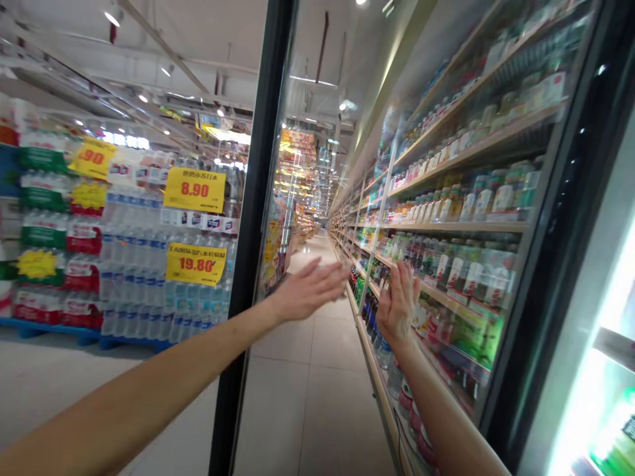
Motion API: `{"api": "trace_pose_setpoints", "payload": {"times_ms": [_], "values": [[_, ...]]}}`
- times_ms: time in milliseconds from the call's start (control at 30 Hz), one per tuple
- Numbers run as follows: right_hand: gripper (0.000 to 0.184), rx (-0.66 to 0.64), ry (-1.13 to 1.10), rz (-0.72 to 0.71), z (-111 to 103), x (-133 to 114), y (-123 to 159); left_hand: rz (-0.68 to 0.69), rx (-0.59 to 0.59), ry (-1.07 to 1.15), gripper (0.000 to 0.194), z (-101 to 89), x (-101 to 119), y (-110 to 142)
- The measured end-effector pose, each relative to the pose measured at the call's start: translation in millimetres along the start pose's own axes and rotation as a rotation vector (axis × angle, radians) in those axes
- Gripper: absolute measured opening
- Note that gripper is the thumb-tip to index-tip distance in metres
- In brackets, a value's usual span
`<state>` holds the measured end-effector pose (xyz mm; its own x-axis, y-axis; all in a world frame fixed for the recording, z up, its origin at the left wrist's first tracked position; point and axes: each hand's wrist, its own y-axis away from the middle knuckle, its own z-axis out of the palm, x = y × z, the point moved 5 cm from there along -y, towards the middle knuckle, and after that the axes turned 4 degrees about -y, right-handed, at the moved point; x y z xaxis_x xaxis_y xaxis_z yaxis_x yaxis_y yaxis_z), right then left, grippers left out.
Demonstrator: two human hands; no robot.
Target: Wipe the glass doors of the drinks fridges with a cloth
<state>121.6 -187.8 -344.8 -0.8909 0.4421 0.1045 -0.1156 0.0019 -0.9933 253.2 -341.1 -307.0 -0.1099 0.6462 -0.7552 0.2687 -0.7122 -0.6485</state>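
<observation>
The glass door (342, 396) is the thing nearest both hands, its pane upright just beyond the fingers and its dark frame (260, 165) running tall beside the left hand (312, 287). That hand is spread flat and empty, fingers reaching across toward the right hand, with the left forearm crossing in front of the frame. The right hand (398, 304) is empty too, fingers raised and held fairly close together. The two hands are apart, and neither grips the door (whether a fingertip touches the glass, I can't tell; the left hand is quite blurred).

Beyond and to the right of the right hand, shelves (456, 227) packed with bottles (444, 205) show in the glass, some perhaps as a reflection. Below that hand, near the forearm, a thin dark cable (398, 430) hangs by the lowest shelf. Farther right stands another dark upright (550, 225), with a green item (618, 443) in bright light past it.

Left of the left hand, outside the frame, water packs (131, 277) sit stacked on blue pallets (89, 335), under yellow price signs (194, 190). The frame stands between that hand and the stack.
</observation>
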Motion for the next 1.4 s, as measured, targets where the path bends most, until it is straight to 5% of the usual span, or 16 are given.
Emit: {"api": "trace_pose_setpoints", "payload": {"times_ms": [100,167,333,367,500,533,667,700,800,867,1033,1067,1167,1233,1367,1400], "values": [[0.054,-0.013,0.016,0.016,-1,1,3,-0.411,0.093,-0.094,0.036,-8.2,-35,14],[0.054,-0.016,0.020,0.024,-1,1,4,-0.504,0.103,-0.119,0.036,-8.9,-36,21],[0.053,-0.016,0.016,0.017,-1,-3,3,0.145,-0.112,-0.005,0.030,6.9,25,18],[0.053,-0.011,0.012,0.013,-1,-3,3,0.124,-0.124,-0.011,0.030,8.3,23,14],[0.053,0.007,0.009,0.011,-2,-4,3,-0.382,-0.013,-0.102,0.031,5.2,-17,-7],[0.053,0.004,0.013,0.014,-2,-4,3,-0.364,0.012,-0.099,0.030,5.4,-17,-11],[0.053,-0.013,0.030,0.020,-4,-2,3,0.140,-0.044,-0.021,0.028,12.5,12,-17],[0.053,-0.008,0.031,0.022,-6,-1,2,0.118,-0.060,-0.030,0.030,13.4,9,-18],[0.052,0.017,0.031,0.034,-11,5,1,-0.312,-0.023,-0.111,0.033,10.5,-20,-22],[0.052,0.023,0.036,0.042,-13,10,1,-0.410,-0.010,-0.111,0.032,10.5,-23,-22],[0.052,0.010,0.049,0.043,-14,16,4,0.246,-0.174,0.083,0.031,23.9,28,-22],[0.052,0.011,0.050,0.042,-14,17,5,0.238,-0.180,0.085,0.031,25.0,27,-24],[0.051,0.018,0.064,0.050,-15,19,7,-0.181,-0.130,-0.004,0.034,25.4,0,-38],[0.051,0.022,0.071,0.056,-16,20,8,-0.288,-0.106,-0.030,0.034,26.0,-2,-43],[0.051,0.028,0.072,0.060,-19,25,7,0.181,-0.120,0.063,0.030,30.5,38,-49],[0.051,0.031,0.072,0.066,-20,27,7,0.200,-0.117,0.058,0.030,30.7,38,-50]]}}
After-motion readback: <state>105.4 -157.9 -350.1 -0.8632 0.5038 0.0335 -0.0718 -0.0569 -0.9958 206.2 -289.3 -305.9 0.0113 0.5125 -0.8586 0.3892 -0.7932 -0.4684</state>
